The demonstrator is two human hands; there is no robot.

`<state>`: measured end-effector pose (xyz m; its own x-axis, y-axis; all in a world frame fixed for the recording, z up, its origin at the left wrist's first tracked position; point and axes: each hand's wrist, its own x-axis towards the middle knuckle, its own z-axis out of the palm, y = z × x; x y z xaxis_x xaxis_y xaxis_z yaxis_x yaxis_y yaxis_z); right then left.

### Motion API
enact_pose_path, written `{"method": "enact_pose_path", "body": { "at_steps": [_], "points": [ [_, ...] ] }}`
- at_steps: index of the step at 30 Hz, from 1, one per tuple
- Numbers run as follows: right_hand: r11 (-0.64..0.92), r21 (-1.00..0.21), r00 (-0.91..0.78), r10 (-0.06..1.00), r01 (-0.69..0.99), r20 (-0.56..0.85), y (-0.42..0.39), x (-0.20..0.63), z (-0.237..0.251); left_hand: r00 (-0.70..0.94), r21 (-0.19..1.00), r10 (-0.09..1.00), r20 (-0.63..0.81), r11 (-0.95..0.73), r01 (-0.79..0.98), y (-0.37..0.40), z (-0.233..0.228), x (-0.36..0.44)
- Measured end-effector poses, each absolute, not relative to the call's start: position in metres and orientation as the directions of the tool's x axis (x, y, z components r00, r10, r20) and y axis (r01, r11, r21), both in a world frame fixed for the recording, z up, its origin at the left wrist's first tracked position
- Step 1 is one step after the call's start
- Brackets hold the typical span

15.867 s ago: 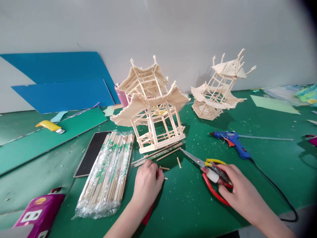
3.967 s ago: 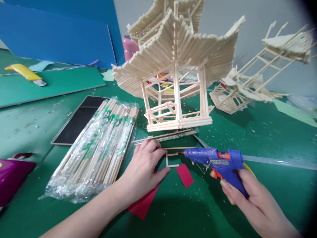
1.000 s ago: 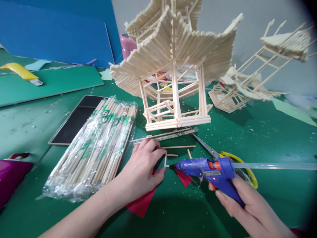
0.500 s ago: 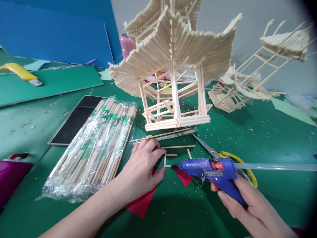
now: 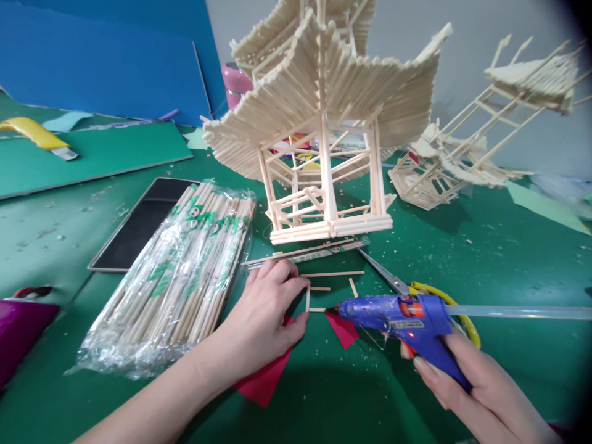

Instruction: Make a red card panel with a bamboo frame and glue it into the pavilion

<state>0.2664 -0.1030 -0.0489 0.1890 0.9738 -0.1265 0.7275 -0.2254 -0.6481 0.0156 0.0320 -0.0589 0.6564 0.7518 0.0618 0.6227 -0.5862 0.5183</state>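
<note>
Lower centre of the frame: left hand (image 5: 263,314) flat on the green mat (image 5: 485,246), fingers together, thumb and forefinger pinched on a short upright stick (image 5: 308,298). Just right of it, a second short stick (image 5: 317,309) lying flat, its left end meeting the foot of the upright one. Red paper (image 5: 266,379) tucked under the palm, a smaller red scrap (image 5: 343,328) peeking out beside the nozzle.

Lower right: right hand (image 5: 481,394) clamped round the handle of the blue glue gun (image 5: 407,317), nozzle aimed left, tip right at the end of the flat stick; clear glue rod trailing off to the right edge. Scissors (image 5: 407,287) with yellow handles lying behind the gun.

Centre and up: big stick pagoda (image 5: 324,123) standing just beyond the hands, loose sticks along its base. Upper right: second stick model (image 5: 467,160), tilted. Left of centre: plastic-wrapped bundle of sticks (image 5: 185,271), partly over a dark tablet (image 5: 134,228). Upper left: blue boards (image 5: 102,61), yellow knife (image 5: 32,132).
</note>
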Motion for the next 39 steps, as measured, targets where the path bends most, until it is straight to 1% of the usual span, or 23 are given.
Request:
{"method": "enact_pose_path", "body": {
  "at_steps": [6,14,22,28,32,37,39],
  "points": [
    [-0.207,-0.655,0.16,0.978,0.727,-0.132,-0.105,0.272,-0.051,0.66,0.516,0.748,0.069,-0.593,0.619,0.03,-0.058,0.014],
    [-0.249,-0.633,0.236,0.966,0.733,-0.106,-0.116,0.277,-0.062,0.657,0.519,0.751,0.068,-0.589,0.62,0.032,-0.058,0.015],
    [-0.197,-0.659,0.165,0.98,0.726,-0.112,-0.109,0.281,-0.056,0.654,0.521,0.754,0.06,-0.583,0.624,0.032,-0.06,0.015],
    [-0.197,-0.671,0.104,0.979,0.715,-0.177,-0.093,0.258,-0.042,0.649,0.528,0.758,0.063,-0.577,0.623,0.031,-0.058,0.015],
    [-0.16,-0.673,0.054,0.983,0.722,-0.177,-0.088,0.254,-0.045,0.651,0.53,0.756,0.073,-0.582,0.617,0.031,-0.058,0.014],
    [-0.206,-0.652,0.057,0.969,0.729,-0.241,-0.088,0.254,-0.051,0.652,0.53,0.755,0.068,-0.581,0.618,0.03,-0.059,0.014],
    [-0.213,-0.65,0.073,0.969,0.729,-0.236,-0.086,0.252,-0.05,0.651,0.527,0.755,0.071,-0.583,0.619,0.03,-0.059,0.014]
  ]
}}
